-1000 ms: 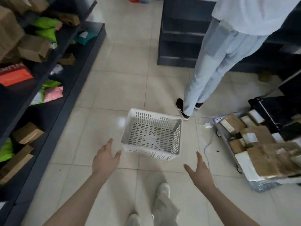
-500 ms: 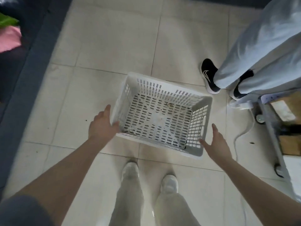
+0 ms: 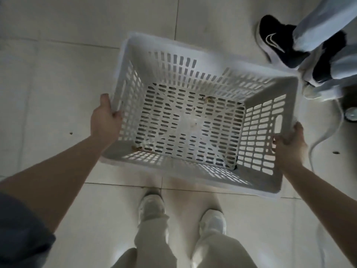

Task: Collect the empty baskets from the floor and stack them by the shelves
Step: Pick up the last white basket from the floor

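A white slotted plastic basket fills the middle of the head view, mouth up, with only a few brown crumbs on its bottom. My left hand grips the rim of its left short side, thumb over the edge. My right hand grips the right short side, close to the handle slot. The basket is tilted slightly and looks raised above the tiled floor, its far edge blurred.
Another person's legs in pale trousers and black shoes stand close at the upper right. A white cable runs down the floor at the right, beside a cart wheel. My own feet are directly below the basket.
The hands went from reaching toward the basket to gripping both short sides. The basket now looks much larger and nearer, and the shelves have left the view.
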